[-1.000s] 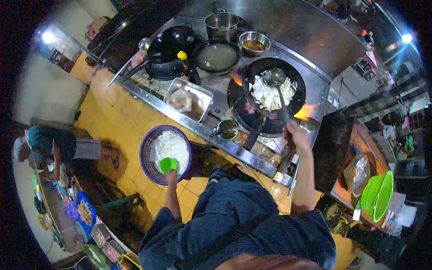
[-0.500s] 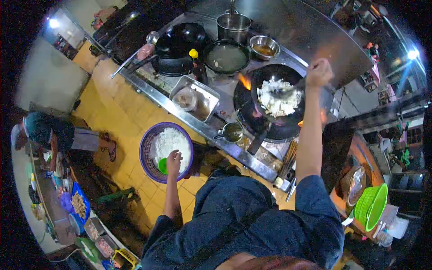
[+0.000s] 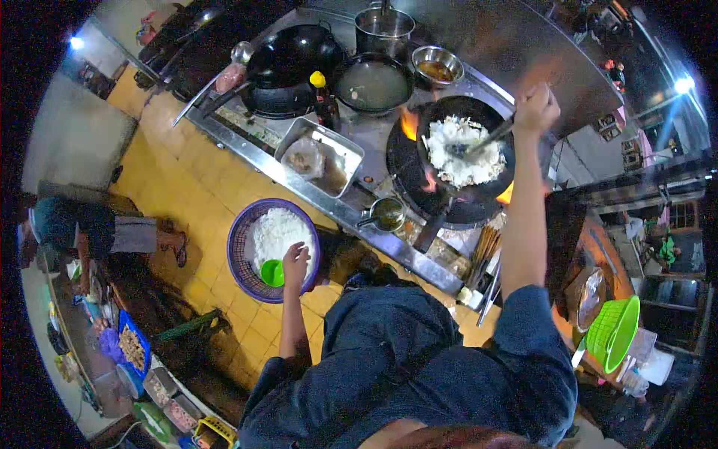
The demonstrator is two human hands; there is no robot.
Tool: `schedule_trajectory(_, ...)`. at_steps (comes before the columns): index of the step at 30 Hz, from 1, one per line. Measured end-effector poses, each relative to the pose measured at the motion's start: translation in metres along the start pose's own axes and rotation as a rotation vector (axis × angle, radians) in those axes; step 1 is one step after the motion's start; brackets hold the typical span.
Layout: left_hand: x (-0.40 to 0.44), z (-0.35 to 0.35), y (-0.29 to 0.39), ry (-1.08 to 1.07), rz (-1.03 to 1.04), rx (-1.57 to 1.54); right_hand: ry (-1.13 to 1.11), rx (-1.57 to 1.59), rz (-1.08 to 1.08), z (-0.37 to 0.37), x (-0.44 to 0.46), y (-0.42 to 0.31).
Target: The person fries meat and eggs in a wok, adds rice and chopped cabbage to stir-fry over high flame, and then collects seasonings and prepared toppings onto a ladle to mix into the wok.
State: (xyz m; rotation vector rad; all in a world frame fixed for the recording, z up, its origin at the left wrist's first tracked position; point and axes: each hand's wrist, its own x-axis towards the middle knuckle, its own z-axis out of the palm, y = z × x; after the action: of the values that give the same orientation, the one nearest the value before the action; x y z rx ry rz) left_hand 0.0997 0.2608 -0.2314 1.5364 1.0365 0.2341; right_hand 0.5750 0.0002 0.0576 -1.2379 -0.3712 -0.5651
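Observation:
A purple basket (image 3: 237, 243) holds white rice (image 3: 280, 233), and a green cup (image 3: 272, 273) lies in it. Over the basket's right part is my left hand (image 3: 296, 258), its fingers apart and nothing in it, beside the cup. To the right, my right hand (image 3: 537, 110) is closed round the handle of a metal ladle (image 3: 490, 140). The ladle's head is down in the white rice mixture (image 3: 465, 153) in a black wok (image 3: 479, 109), with flames around it. The ladle's bowl is partly hidden by the food.
Behind are a pan of cloudy liquid (image 3: 374, 84), a steel pot (image 3: 384, 28) and a bowl of brown liquid (image 3: 438, 67). A metal tray (image 3: 344, 150) with a plastic bag and a small pot (image 3: 388, 215) stand near the stove's edge. A person (image 3: 67, 228) bends at the left counter.
My left hand has let go of the green cup, which now lies in the basket. My right hand has risen up and right, and the ladle now slants across the wok.

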Motion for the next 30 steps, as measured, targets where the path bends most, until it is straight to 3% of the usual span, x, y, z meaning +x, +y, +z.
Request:
schedule_trajectory(4, 0.014, 0.017, 0.026, -0.031, 0.041, -0.029, -0.01, 0.227, 0.218, -0.002, 0.015, -0.04)
schedule_trajectory(8, 0.012, 0.017, 0.019, -0.064, 0.051, -0.04, -0.11, -0.014, 0.025, -0.013, 0.01, 0.008)
schedule_trajectory(11, 0.016, 0.018, 0.016, -0.123, 0.053, 0.033, -0.11, 0.211, 0.136, -0.006, 0.007, -0.066)
schedule_trajectory(12, 0.015, 0.018, 0.017, -0.134, 0.038, 0.048, -0.088, 0.053, 0.036, -0.007, -0.004, -0.078)
schedule_trajectory(15, 0.015, 0.018, 0.012, -0.145, 0.014, -0.057, -0.057, -0.202, 0.003, -0.019, -0.015, -0.038)
schedule_trajectory(16, 0.015, 0.018, 0.011, -0.147, 0.027, -0.035, -0.164, -0.128, -0.106, -0.023, -0.007, -0.035)
schedule_trajectory(19, 0.022, 0.016, 0.003, -0.19, 0.064, 0.12, -0.104, -0.133, -0.106, -0.02, -0.013, -0.06)
schedule_trajectory(25, 0.0, 0.017, 0.04, -0.195, 0.057, -0.01, -0.23, -0.163, -0.066, -0.015, -0.017, -0.035)
schedule_trajectory(27, -0.002, 0.014, 0.035, -0.182, 0.031, 0.017, -0.191, -0.395, -0.368, -0.023, -0.051, -0.031)
schedule_trajectory(28, -0.004, 0.012, 0.031, -0.187, 0.039, 0.025, -0.208, -0.243, -0.283, -0.02, -0.051, -0.03)
schedule_trajectory(30, -0.005, 0.01, 0.021, -0.183, 0.082, 0.03, -0.246, -0.281, -0.251, -0.04, -0.027, -0.018)
